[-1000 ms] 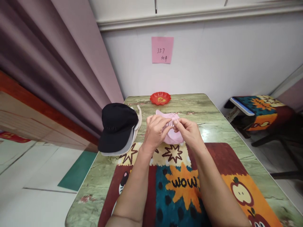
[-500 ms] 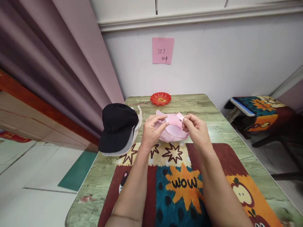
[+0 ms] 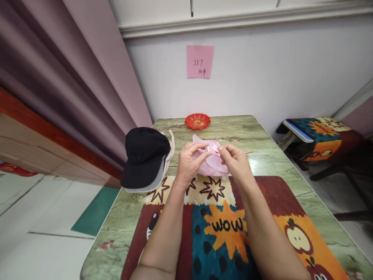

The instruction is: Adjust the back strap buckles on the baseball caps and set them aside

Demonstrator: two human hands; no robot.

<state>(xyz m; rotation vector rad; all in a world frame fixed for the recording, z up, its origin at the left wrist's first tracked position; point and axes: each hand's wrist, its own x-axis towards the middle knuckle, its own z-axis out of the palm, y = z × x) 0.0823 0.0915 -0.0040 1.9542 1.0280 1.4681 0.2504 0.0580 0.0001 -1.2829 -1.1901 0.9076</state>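
A pink cap (image 3: 213, 166) rests on the table just beyond the mat, its strap side facing me. Between the thumb and fingers of my left hand (image 3: 189, 159) is a small metal buckle (image 3: 208, 149) on the cap's strap. My right hand (image 3: 235, 157) pinches the strap's pink end close to the buckle; its fingertips cover most of that end. Whether the strap end touches the buckle I cannot tell. Left of my hands lies a stack of caps with a black cap (image 3: 145, 149) on top and paler ones beneath.
A red scalloped dish (image 3: 197, 121) stands at the far edge of the green wood-patterned table (image 3: 169, 136). A colourful mat (image 3: 215, 241) lies under my forearms. A pink note (image 3: 199, 61) is stuck to the wall. To the right is a covered stool (image 3: 323, 134).
My right hand has moved left with the strap end, closer to the buckle. My left hand has shifted slightly right. The stacked caps and dish have stayed put.
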